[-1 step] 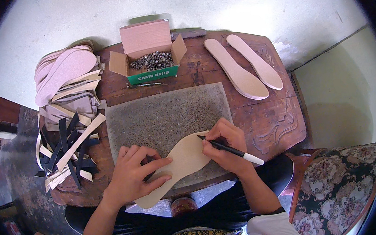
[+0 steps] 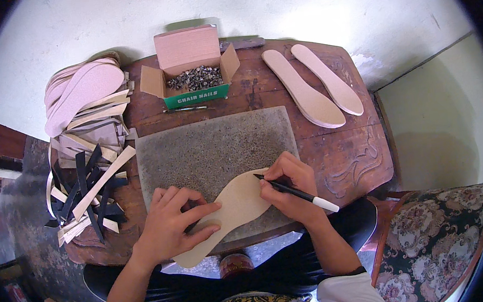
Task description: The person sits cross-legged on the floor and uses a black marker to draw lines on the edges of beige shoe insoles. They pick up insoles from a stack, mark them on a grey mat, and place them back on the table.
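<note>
A beige insole-shaped sole piece lies slantwise on the grey mat, its narrow end jutting past the table's near edge. Fingers apart, my left hand bears down on its middle, the thumb and index fingertips on its surface. My right hand is closed around a black marker with a white end. The marker's tip touches or hovers just above the piece's wide end; I cannot tell which. Part of that wide end is hidden under my right hand.
An open box of nails stands at the back of the wooden table. Two thick soles lie at the right. At the left are stacked sole pieces and a heap of black and cream strips. A floral chair stands right.
</note>
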`<state>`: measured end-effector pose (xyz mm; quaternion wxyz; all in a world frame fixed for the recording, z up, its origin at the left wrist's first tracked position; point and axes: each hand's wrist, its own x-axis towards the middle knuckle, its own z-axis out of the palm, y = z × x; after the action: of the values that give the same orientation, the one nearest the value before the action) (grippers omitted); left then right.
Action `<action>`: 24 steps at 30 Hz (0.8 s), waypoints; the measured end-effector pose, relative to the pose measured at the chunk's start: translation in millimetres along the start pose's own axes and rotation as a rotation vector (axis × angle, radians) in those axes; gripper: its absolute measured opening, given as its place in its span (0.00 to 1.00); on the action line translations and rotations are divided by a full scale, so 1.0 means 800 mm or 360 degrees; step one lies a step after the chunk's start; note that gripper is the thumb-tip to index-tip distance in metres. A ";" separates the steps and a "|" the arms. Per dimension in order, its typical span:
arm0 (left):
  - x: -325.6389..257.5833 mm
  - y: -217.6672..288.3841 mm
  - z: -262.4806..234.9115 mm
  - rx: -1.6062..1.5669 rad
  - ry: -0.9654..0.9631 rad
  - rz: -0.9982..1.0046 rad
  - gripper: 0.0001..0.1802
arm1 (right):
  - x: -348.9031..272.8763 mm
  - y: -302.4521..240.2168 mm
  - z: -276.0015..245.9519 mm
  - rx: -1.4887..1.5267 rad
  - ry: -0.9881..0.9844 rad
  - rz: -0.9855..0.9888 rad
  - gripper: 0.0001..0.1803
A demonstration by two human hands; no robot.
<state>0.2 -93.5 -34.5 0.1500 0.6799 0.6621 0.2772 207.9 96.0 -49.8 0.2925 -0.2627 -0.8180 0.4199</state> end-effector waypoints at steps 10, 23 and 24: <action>-0.001 -0.001 0.000 -0.0001 0.0002 0.0006 0.22 | 0.001 0.000 0.000 0.0007 -0.0013 0.0004 0.10; 0.001 -0.001 0.001 0.0000 0.0010 0.0023 0.21 | 0.001 -0.002 -0.003 -0.0030 -0.0026 0.0006 0.10; 0.001 -0.001 0.000 -0.0001 0.0005 0.0016 0.22 | 0.002 -0.002 -0.002 -0.0023 -0.0023 0.0000 0.10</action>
<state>-0.3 -92.9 -34.5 0.1476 0.6828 0.6588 0.2793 207.9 96.9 -47.5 0.2848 -0.2617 -0.8231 0.4159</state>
